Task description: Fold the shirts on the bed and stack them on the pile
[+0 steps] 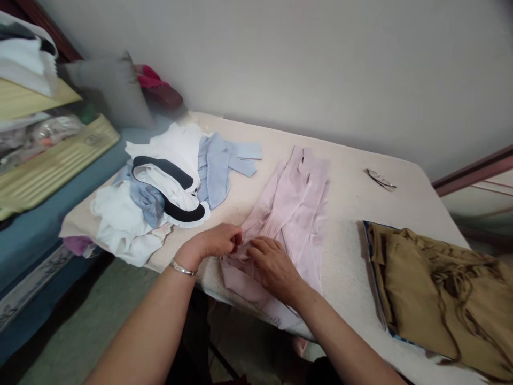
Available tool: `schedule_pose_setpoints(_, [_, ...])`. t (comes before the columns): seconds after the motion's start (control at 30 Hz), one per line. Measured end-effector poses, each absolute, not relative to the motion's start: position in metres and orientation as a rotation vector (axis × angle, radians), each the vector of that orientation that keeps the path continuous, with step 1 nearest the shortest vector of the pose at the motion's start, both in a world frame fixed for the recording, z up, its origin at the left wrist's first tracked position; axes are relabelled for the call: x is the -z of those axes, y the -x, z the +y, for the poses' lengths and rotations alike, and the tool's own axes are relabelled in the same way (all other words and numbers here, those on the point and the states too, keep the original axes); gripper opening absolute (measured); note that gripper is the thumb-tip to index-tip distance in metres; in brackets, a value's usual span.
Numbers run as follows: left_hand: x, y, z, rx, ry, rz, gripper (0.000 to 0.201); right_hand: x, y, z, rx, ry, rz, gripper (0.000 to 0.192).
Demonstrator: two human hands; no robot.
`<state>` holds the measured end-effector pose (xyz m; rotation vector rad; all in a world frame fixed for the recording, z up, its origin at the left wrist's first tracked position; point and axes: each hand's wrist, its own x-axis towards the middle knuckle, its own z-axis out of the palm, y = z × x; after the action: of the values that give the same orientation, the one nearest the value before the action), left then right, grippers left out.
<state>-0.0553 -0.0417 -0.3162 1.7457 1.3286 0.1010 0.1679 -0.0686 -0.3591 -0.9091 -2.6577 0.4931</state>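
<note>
A pale pink pleated garment (294,206) lies spread along the cream padded board (348,160), its near end hanging over the front edge. My left hand (214,243), with a silver bracelet on the wrist, pinches the garment's near left edge with closed fingers. Beside it my right hand (274,264) rests flat on the same fabric, fingers pressing down close to the left hand.
A heap of white, light blue and black-trimmed clothes (160,187) lies at the board's left end. An olive-brown garment (436,289) sits folded at the right. Eyeglasses (380,179) lie near the far edge. A bed with pillow (108,85) and stacked items stands to the left.
</note>
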Motion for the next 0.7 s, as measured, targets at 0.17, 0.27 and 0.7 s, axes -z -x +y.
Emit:
schedule_pose_setpoints(0.17, [0.313,0.053,-0.04,-0.01,-1.855,1.341,0.028,0.367,-0.167,-0.065,-0.474,0.91,-2.663,0.031])
schedule_pose_setpoints(0.27, [0.312,0.051,-0.041,-0.033,-1.929,1.318,0.027,0.369,-0.169,-0.064,-0.48,0.931,-2.648,0.03])
schedule_pose_setpoints(0.7, [0.308,0.041,-0.049,0.132,-2.001,1.594,0.023,0.36,-0.173,-0.063,-0.541,0.904,-2.586,0.023])
